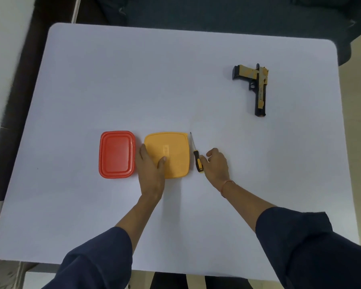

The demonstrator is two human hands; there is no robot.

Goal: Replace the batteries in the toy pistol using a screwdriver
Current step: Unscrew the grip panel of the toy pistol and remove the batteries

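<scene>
White table (133, 84), black toy pistol (256, 86) with tan, worn-looking panels

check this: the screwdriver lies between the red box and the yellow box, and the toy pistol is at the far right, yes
Not quite. In the head view the screwdriver lies right of the yellow box, not between it and the red box. The toy pistol is at the far right.

Single head-worn wide-angle view, set above the near edge of the white tabletop (113, 80), facing forward and steeply down, near enough to take in almost the whole surface, with both forearms entering from the bottom of the frame.
</scene>
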